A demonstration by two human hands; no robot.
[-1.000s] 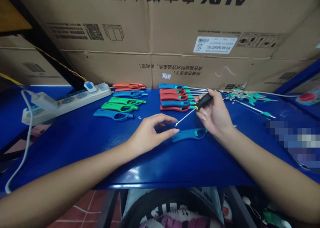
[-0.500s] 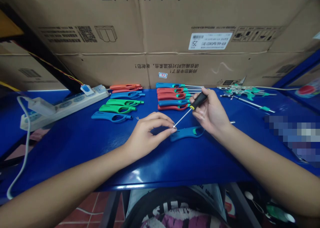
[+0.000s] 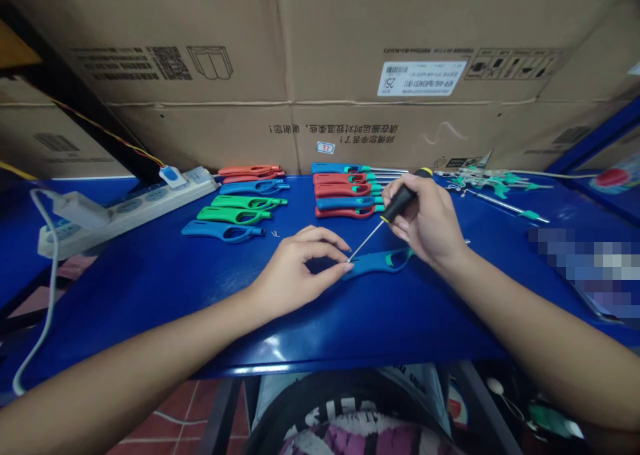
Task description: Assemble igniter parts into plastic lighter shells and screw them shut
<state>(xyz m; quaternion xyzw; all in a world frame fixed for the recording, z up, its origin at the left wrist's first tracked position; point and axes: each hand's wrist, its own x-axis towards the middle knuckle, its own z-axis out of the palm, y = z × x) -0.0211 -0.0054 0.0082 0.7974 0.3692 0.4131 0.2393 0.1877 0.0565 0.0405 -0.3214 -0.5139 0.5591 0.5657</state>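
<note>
My right hand (image 3: 425, 215) is wrapped round the black and yellow handle of a screwdriver (image 3: 399, 203), whose thin shaft slants down to the left. Its tip meets the thumb and fingertips of my left hand (image 3: 300, 268), which are pinched close together; whatever they hold there is too small to make out. Just beneath lies a blue lighter body (image 3: 373, 263) with a green trigger, its left end by my left fingertips and its right end partly behind my right hand.
Red and blue lighters (image 3: 345, 190) with metal tubes lie behind my hands. Coloured shells (image 3: 235, 215) sit at left beside a power strip (image 3: 130, 208). Green-ended rods (image 3: 500, 182) are heaped at back right. Tiny metal pieces (image 3: 275, 234) lie near my left hand. A cardboard box (image 3: 240, 135) stands behind.
The screwdriver tip and my left fingertips have moved slightly down, towards the left end of the blue lighter body. The screwdriver handle is tilted a little more upright, showing its yellow end.
</note>
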